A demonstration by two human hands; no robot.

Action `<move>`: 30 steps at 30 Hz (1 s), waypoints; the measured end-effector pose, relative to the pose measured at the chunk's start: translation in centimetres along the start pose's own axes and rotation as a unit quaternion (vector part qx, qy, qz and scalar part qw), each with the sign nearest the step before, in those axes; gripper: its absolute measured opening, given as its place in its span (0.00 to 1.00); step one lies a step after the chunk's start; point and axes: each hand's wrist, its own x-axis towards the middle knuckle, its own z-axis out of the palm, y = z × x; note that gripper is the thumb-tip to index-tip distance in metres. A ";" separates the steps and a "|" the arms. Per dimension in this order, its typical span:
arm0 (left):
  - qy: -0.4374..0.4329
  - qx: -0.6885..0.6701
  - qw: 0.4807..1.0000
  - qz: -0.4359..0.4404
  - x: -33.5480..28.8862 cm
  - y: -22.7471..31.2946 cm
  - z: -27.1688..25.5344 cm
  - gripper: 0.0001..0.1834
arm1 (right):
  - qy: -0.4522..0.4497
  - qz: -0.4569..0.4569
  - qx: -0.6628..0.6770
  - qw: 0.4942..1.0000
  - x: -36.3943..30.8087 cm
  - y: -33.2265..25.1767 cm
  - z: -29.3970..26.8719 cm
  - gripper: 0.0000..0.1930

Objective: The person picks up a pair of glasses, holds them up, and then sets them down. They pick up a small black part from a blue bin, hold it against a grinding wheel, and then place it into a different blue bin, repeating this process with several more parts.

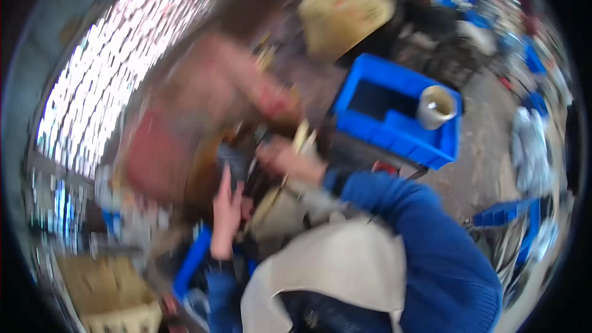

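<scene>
L grip (pixel 227 211) was open, fingers straightened up toward a dk grey blurred thing (pixel 230 156) directly ahead, touching or just short of it (couldn't tell), prob. to steady or guide it. R grip (pixel 292 161) was curled next to a small dk item (pixel 262 132), w/ blur hiding whether I had it or anything else; hands prob. worked near ea. other for control over that same spot. Blue bin (pixel 385 137) sat to my R w/ off-white hollow cylinder (pixel 427 114) upright-ish inside, presumably for easy reach.
</scene>
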 end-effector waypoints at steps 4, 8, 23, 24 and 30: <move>0.142 0.040 0.987 -0.055 2.3 -6.0 -5.5 0.30 | -0.102 -0.010 -0.131 0.986 -4.5 -1.4 -2.9 0.14; 0.143 0.359 0.917 0.100 4.7 -11.9 -6.8 0.15 | -0.208 0.099 -0.224 0.947 -8.0 -2.2 -2.0 0.17; -0.038 0.375 0.921 0.095 8.4 -16.4 -3.4 0.23 | -0.206 -0.032 -0.304 0.930 -9.1 0.0 -2.4 0.16; -0.039 0.370 0.924 0.089 8.2 -16.4 -3.5 0.24 | -0.205 -0.043 -0.305 0.929 -9.1 -0.1 -2.3 0.16; -0.075 0.401 0.909 0.087 7.6 -14.5 -3.4 0.21 | -0.207 -0.090 -0.331 0.916 -9.1 0.3 -2.6 0.16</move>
